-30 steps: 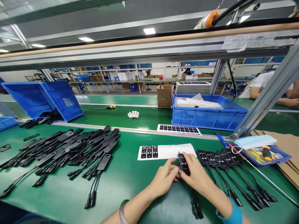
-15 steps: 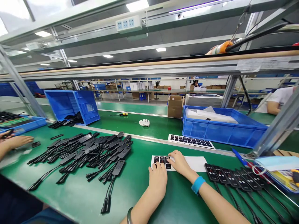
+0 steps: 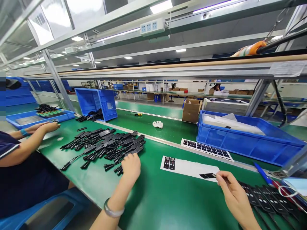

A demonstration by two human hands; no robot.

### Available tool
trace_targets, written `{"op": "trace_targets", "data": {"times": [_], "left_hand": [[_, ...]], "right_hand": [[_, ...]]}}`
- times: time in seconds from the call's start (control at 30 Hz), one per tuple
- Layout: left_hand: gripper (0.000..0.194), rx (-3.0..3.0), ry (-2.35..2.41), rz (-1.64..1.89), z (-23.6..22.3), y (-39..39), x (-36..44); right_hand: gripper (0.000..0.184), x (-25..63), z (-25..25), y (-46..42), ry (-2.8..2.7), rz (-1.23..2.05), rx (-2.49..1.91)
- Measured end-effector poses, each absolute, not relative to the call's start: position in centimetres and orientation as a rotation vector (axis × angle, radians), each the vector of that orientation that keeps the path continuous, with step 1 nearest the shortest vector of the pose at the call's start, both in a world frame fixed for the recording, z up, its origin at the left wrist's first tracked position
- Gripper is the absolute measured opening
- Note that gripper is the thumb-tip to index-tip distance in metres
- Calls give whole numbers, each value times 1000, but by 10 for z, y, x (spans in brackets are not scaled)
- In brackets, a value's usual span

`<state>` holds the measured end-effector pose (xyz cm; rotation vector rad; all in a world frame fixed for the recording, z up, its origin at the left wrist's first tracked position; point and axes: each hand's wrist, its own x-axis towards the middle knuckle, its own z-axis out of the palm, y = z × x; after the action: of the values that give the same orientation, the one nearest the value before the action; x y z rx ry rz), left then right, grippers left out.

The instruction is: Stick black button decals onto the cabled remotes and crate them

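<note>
My right hand (image 3: 233, 191) pinches a black printed sticker (image 3: 208, 175) by one end, over the right part of the white backing sheet (image 3: 189, 167). Two more black stickers (image 3: 169, 163) remain stuck at the sheet's left end. At the front right edge of a heap of black cabled units (image 3: 100, 143), my left hand (image 3: 131, 166) has its fingers curled down; what lies under them is hidden. To the right, partly behind my right hand, a row of black units with stickered faces (image 3: 266, 199) lies with cables toward me.
A second sticker sheet (image 3: 206, 148) lies before a blue crate (image 3: 247, 134). A tipped blue crate (image 3: 111, 105) stands behind the heap. A white glove (image 3: 157, 124) and a screwdriver (image 3: 137, 114) lie farther back. At left, a co-worker's arm (image 3: 35, 134) reaches beside a blue tray (image 3: 69, 115).
One sticker has come off the sheet into my right hand, which has moved right. My left hand has gone from the sheet to the heap. The view has turned left.
</note>
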<state>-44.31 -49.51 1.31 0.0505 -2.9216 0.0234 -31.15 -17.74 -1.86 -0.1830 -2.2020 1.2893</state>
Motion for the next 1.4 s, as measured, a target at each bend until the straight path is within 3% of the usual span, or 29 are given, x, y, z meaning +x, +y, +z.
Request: {"op": "trace_targets", "data": {"times": [0.13, 0.3, 0.37, 0.53, 0.67, 1.03, 1.4], "left_hand": [[25, 12, -2971, -20, 2, -513, -438], [17, -391, -2980, -318, 11, -469, -420], [16, -642, -2996, -816, 13, -438, -410], [32, -781, -2789, -2533, -4, -363, -384], [45, -674, -2430, -3137, -23, -341, -366], [64, -892, -2305, -3310, -25, -353, -361], [63, -991, -2353, -3337, -25, -354, -358]], "right_hand": [[31, -304, -31, -169, -2125, 1431, -296], [30, -303, -28, -176, -2014, 1596, -201], [27, -301, -25, -180, -1981, 1634, -172], [23, -299, -24, -185, -1938, 1736, -145], [22, -296, -20, -184, -1952, 1711, -184], [27, -293, -16, -190, -2073, 1756, -245], [28, -294, -18, -196, -2120, 1765, -294]]}}
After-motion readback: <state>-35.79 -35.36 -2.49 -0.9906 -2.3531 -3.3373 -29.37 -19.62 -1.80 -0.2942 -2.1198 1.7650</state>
